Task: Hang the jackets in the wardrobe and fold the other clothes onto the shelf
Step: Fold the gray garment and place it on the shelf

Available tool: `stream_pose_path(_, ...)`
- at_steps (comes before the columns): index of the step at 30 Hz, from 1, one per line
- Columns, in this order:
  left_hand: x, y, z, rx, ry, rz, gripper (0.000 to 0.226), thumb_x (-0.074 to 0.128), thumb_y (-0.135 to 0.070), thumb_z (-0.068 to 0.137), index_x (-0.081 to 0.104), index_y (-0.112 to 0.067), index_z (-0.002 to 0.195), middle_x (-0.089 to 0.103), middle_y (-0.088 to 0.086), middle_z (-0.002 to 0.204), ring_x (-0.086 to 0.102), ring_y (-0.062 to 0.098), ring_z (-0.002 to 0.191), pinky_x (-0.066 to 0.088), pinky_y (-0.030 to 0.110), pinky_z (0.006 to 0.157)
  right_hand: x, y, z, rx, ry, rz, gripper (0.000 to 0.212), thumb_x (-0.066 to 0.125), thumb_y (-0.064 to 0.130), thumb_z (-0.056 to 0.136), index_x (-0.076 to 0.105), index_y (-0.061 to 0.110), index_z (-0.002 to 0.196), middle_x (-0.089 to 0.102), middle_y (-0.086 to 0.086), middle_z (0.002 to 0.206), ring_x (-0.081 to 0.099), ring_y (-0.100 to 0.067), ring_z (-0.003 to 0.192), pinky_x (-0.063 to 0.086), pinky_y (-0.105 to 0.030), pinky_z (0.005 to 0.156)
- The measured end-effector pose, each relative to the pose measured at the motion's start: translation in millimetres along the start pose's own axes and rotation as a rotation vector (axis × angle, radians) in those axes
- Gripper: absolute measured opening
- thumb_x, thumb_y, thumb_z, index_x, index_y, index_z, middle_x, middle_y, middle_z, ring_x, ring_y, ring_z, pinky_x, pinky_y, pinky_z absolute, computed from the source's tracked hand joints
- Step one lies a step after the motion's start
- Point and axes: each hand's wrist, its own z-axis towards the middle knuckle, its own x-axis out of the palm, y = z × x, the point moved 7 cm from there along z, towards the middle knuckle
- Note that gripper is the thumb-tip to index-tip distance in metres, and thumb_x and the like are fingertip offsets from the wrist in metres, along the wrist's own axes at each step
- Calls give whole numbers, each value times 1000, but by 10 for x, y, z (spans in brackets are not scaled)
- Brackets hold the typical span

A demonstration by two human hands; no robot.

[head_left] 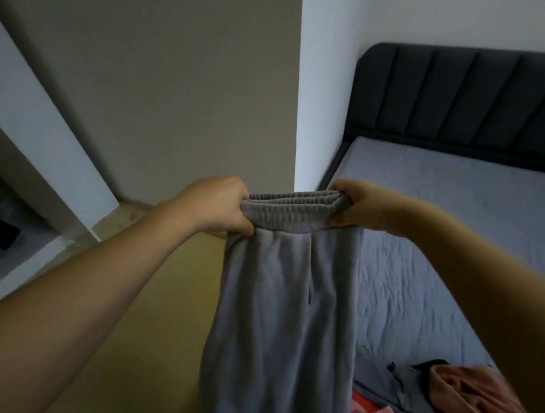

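The person holds the grey sweatpants [284, 306] up beside the bed [444, 221]; left hand [220, 203] and right hand [355, 205] each grip one waistband end, fingers curled tight, probably so the legs hang straight for folding.

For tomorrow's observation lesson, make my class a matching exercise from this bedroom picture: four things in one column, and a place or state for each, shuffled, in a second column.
Column one:
1. grey sweatpants
2. headboard
3. pile of clothes
4. left hand

Column two:
A. lying on the bed's near corner, lower right
B. standing dark and padded at the far end of the bed
C. hanging down, held up by the waistband
D. gripping the waistband's left end

Right pairs: 1-C, 2-B, 3-A, 4-D. The right hand holds the waistband's other end.
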Motion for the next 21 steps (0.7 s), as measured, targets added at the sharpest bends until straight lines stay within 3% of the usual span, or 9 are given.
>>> stream_pose_path(4,322,-4,344,52,-1,-336,34,82,-40,65,54,-21,64,56,-9,61,54,8,57,31,25,48,-43,-394,76,40,-180,367,39,58,-4,83,48,31,98,54,-8,102,56,-22,90,56,-35,74)
stream_pose_path(6,374,-30,449,32,-15,-526,33,83,-34,65,52,-22,65,53,-11,59,49,3,53,33,25,49,-118,-552,81,84,-272,519,38,58,-2,85,47,27,105,54,-8,105,57,-22,93,55,-31,71)
stream_pose_path(8,379,-132,514,61,-52,-580,33,82,-28,67,49,-24,69,52,-12,62,48,6,56,34,25,50,-187,-616,87,86,-359,500,34,58,-1,85,50,21,110,57,-7,102,59,-21,93,53,-26,70)
stream_pose_path(11,353,-339,512,180,-99,-621,44,78,-22,69,40,-31,90,51,-9,79,51,9,66,43,28,54,-247,-666,54,71,-426,411,21,54,-3,85,59,8,102,63,-12,95,61,-23,87,55,-31,73)
stream_pose_path(13,455,-438,494,185,-82,-446,41,72,-31,70,38,-35,93,55,-7,83,57,15,70,43,29,55,-225,-741,21,59,-409,354,20,53,-4,84,62,6,98,64,-13,89,61,-21,81,54,-29,69)
stream_pose_path(16,869,-588,459,151,-4,-159,29,61,-46,71,40,-28,76,56,-5,80,53,20,69,30,26,49,26,-987,-8,83,-304,228,21,55,-4,83,62,13,92,64,-7,83,59,-15,75,50,-25,61)
stream_pose_path(19,1635,-762,344,183,123,-195,22,63,-34,80,43,-28,83,56,4,92,56,24,81,36,28,57,535,-1482,-13,153,-182,104,18,59,-2,81,61,13,91,61,-3,84,57,-18,80,46,-30,69)
stream_pose_path(21,2338,-879,199,165,293,-302,18,60,-19,83,43,-22,88,61,12,99,60,31,90,42,31,60,1017,-1928,-42,238,-46,24,15,61,2,80,60,12,91,59,-2,84,56,-20,83,44,-29,69)
